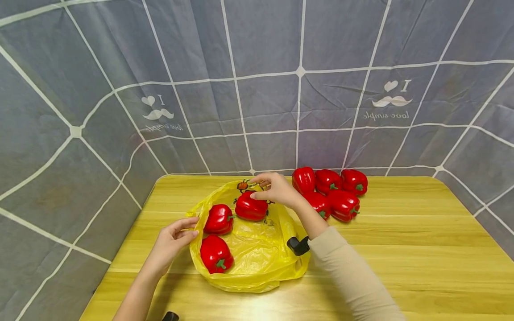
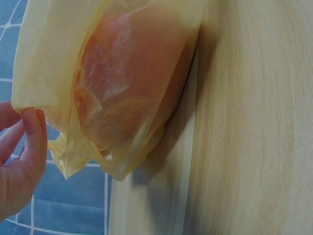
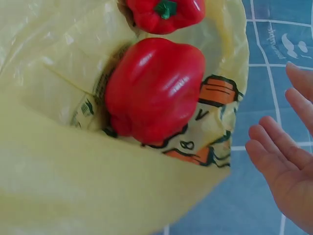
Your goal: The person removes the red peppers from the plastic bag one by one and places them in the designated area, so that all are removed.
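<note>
Head view shows your yellow bag (image 1: 257, 263) lying on the wooden surface (image 1: 417, 249) with its mouth facing up, and three red peppers sit inside it. One, the far pepper (image 1: 250, 208), lies toward the bag's back rim; the left pepper (image 1: 218, 219) and the near pepper (image 1: 217, 256) lie along the bag's left wall, one in front of the other. Your left hand (image 1: 174, 238) is at the bag's left rim, its grip pinching the thin plastic between thumb and fingers; from the left wrist, a pepper's red shows through the bag's side. Your right hand (image 1: 275, 189) is above the bag's back rim, beside the far pepper, its grip spread and holding nothing; the right wrist view shows a gap between your fingers and that pepper. Beyond the bag's right side, five more peppers (image 1: 344, 206) sit clustered on the surface. Your beige sleeve (image 1: 353, 272) crosses to the right of the bag, and a grey cloth (image 1: 265, 107) with white lines hangs behind it.
</note>
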`<state>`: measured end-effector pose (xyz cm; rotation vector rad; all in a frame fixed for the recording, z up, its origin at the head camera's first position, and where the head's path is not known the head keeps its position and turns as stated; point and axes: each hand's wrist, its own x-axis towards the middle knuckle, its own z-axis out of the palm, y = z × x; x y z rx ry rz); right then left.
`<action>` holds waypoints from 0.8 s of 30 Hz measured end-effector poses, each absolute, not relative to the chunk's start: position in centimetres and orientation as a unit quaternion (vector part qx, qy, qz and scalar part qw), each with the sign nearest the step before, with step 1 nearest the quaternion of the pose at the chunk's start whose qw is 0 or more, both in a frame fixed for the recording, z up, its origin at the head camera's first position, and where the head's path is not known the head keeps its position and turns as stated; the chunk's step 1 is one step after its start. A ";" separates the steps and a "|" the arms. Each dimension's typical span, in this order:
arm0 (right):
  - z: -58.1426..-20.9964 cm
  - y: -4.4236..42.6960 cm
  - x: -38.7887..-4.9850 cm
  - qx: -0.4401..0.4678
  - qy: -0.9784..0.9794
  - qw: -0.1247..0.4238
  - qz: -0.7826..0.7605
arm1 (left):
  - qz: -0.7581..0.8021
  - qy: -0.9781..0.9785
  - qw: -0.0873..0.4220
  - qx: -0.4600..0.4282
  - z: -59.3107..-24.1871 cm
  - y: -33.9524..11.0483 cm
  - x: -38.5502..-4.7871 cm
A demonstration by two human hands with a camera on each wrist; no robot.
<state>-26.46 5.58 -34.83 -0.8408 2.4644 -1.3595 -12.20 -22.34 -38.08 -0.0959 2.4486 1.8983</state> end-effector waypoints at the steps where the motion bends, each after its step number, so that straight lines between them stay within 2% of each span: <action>1: -35.0 5.4 -26.5 -0.284 0.834 0.105 -0.462 | 0.612 0.790 0.021 -0.031 -38.1 -22.3 -12.2; 10: -36.4 4.5 -26.5 -0.262 0.837 0.112 -0.467 | 0.613 0.790 0.018 -0.031 -38.2 -22.4 -12.2; 24: -37.9 3.7 -26.4 -0.264 0.873 0.074 -0.404 | 0.608 0.793 0.019 -0.034 -38.2 -22.4 -12.2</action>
